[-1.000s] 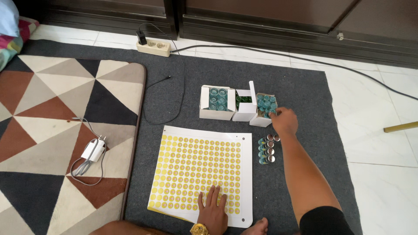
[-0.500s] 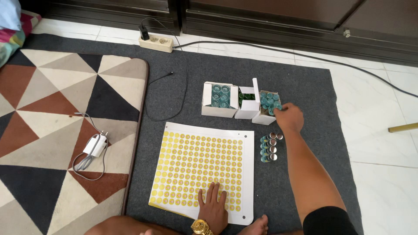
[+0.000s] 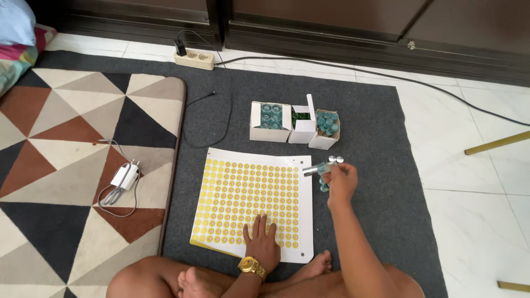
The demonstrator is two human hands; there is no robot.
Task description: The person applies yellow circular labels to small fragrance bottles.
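My right hand is lifted just off the right edge of the sticker sheet, fingers closed in a pinch around a small clear vial with a silver cap; the vial lies roughly level, cap end pointing left over the sheet's margin. Under and just beside that hand I can make out a few more capped vials on the mat, partly hidden by my fingers, so I cannot tell how many.

My left hand lies flat, fingers spread, pressing on the lower part of the sheet of yellow round stickers; a gold watch sits on that wrist. The sheet is white, covered in rows of yellow dots, and lies on the dark grey mat in front of my crossed legs.

Beyond the sheet stand three small white boxes in a row, touching one another: the left box and the right box are open and packed with teal-capped vials, while the middle box shows darker green contents and has its flap raised.

Further left, a patterned rug of brown, black and cream triangles carries a white charger with its cable. A power strip rests on the tiled floor near the dark cabinet, with a black cord running right.
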